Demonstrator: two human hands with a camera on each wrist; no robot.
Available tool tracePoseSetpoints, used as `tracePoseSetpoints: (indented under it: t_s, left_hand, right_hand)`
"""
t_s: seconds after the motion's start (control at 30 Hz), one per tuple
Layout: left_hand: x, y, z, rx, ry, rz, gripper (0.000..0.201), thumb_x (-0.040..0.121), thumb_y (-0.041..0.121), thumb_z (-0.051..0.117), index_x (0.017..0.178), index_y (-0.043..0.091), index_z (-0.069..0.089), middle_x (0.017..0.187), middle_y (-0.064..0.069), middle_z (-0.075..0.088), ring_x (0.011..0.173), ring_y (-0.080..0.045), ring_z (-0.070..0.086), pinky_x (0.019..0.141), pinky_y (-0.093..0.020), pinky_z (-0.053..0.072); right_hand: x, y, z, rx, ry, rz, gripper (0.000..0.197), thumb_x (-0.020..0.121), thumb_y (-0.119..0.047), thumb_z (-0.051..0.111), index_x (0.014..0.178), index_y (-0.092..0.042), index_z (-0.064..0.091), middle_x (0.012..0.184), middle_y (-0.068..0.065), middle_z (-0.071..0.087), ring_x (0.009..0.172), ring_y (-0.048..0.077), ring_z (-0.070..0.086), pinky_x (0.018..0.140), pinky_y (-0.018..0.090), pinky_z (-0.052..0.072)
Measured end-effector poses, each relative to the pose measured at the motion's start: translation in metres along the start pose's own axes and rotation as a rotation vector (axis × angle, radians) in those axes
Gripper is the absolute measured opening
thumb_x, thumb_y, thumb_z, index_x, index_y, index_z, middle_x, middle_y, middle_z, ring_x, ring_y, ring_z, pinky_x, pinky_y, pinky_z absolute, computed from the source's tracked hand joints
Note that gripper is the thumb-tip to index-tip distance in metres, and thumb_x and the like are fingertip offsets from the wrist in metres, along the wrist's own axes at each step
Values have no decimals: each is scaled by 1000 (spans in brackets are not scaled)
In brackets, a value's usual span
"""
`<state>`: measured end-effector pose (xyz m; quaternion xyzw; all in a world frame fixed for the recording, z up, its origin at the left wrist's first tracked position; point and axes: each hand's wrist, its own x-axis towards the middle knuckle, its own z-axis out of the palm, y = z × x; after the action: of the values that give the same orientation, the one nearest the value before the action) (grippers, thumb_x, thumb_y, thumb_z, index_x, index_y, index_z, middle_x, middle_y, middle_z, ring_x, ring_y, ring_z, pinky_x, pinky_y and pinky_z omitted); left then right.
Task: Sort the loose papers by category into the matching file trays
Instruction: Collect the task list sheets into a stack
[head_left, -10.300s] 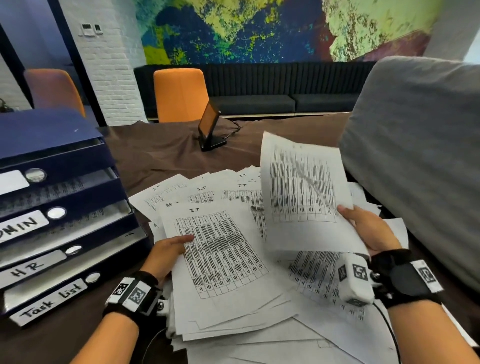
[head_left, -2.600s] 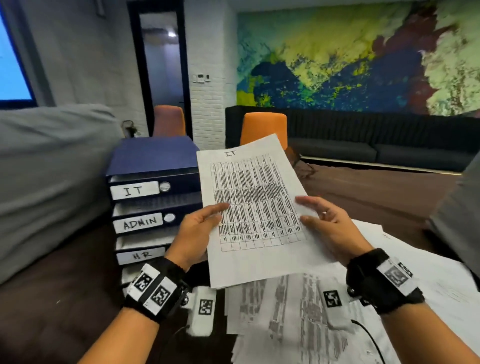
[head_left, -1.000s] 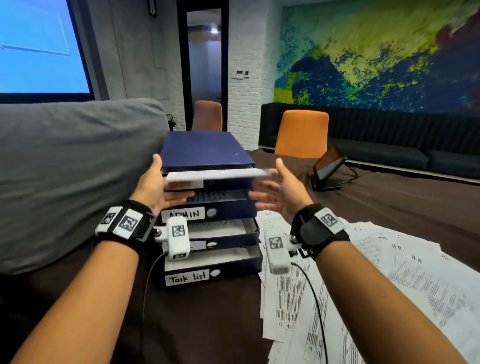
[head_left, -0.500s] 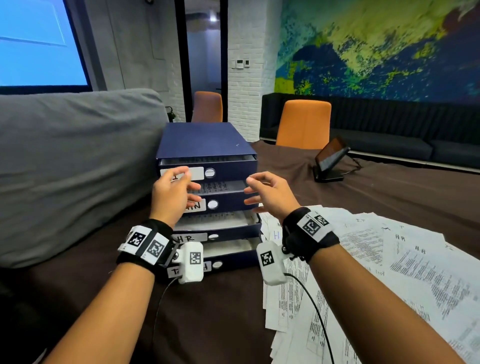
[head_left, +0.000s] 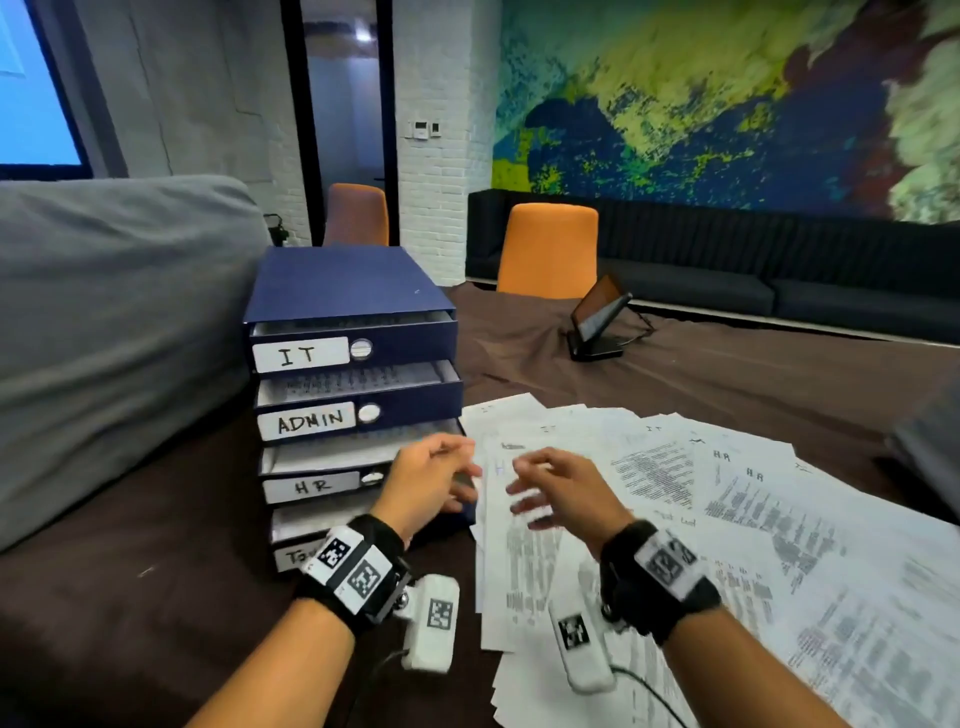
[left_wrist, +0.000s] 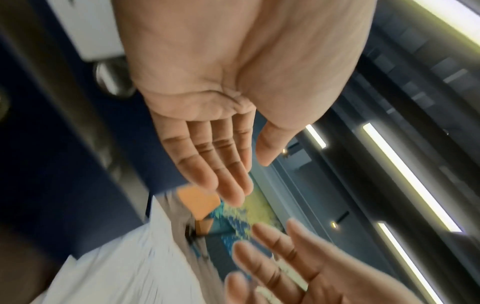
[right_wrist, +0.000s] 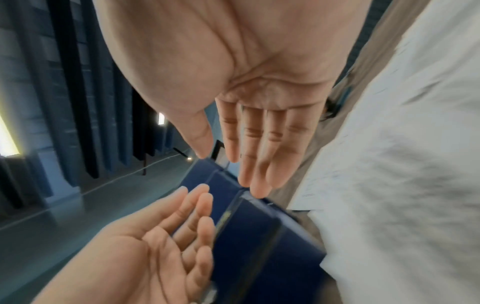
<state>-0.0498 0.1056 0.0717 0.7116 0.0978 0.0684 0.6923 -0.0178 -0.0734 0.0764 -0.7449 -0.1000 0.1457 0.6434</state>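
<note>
While both wrists wear black bands with square black-and-white marker tags, the left hand (head_left: 431, 483) and right hand (head_left: 558, 488) hover side by side, palms facing, fingers loosely extended, holding nothing. Loose papers (head_left: 727, 519) fan across the brown desk (head_left: 130, 597) beneath and right of them; some headed "IT", some "HR". Just left stands a blue stack of file trays (head_left: 353, 332), labelled top to bottom "IT", "ADMIN", "HR", the lowest label partly hidden. Beyond, a tablet stand (head_left: 600, 325) and orange chair (head_left: 548, 249).
</note>
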Motion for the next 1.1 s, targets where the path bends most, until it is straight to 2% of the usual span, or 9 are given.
tracePoseSetpoints:
  t_s: [0.17,0.33,0.47,0.57,0.67,0.8,0.87,1.0,1.1]
  left_hand:
    - [-5,-29,60,94,-235,-126,15,100,23,58,109,14,65,104,-8,73,75,-18,68,62,-25,49]
    - [-4,-51,116,284,-388,-128,41,97,30,64,133,13,56,128,-3,60,95,-11,60,79,-26,49]
    - [0,-53,148,314,-464,-125,51,95,35,66,141,17,51,142,-5,52,126,-20,53,91,-31,47]
    - [-6,-53,169,362,-551,-104,47,95,38,65,138,21,54,140,0,55,120,-14,55,89,-29,45]
    - [-21,-47,197,412,-626,-70,43,97,34,64,136,17,56,136,-1,59,110,-9,58,80,-21,45]
    - [-35,-47,237,548,-675,-68,59,94,33,68,145,15,46,146,-5,51,125,-20,54,98,-32,48]
    - [-37,-48,255,635,-701,-79,69,91,32,72,150,16,40,147,-7,49,126,-22,55,100,-33,48]
    - [-41,-49,286,699,-734,-183,88,82,26,80,153,18,29,123,-10,60,93,-25,67,80,-38,58]
    - [-44,-52,302,855,-716,-116,99,75,29,85,155,16,27,142,-13,52,120,-30,60,91,-39,54]
  right_hand:
    - [-23,42,-60,-47,208,131,12,95,-23,64,97,-12,66,100,14,71,79,21,66,61,29,50]
    - [-57,61,-122,-147,413,153,13,94,-26,67,93,-13,67,82,3,62,73,17,57,64,28,46]
    - [-100,78,-160,-176,511,177,14,94,-30,66,98,-17,68,93,-5,65,85,11,61,72,26,46]
    - [-121,94,-174,-144,515,213,20,94,-31,66,107,-17,70,108,-4,68,100,10,61,84,27,45]
    - [-131,106,-180,-145,491,263,28,94,-33,66,115,-15,70,114,-4,67,99,5,59,76,23,45]
    - [-129,111,-183,-153,513,261,24,93,-32,67,109,-15,70,104,-6,66,94,6,59,69,19,44]
    - [-128,113,-186,-137,544,264,19,93,-30,67,104,-15,70,101,-7,66,93,7,60,71,21,46]
    - [-123,124,-190,67,637,320,15,92,-23,67,96,-8,69,99,11,70,86,22,64,76,35,49]
    - [-122,126,-195,320,680,313,12,93,-14,65,98,-3,67,101,21,67,87,26,62,69,33,51]
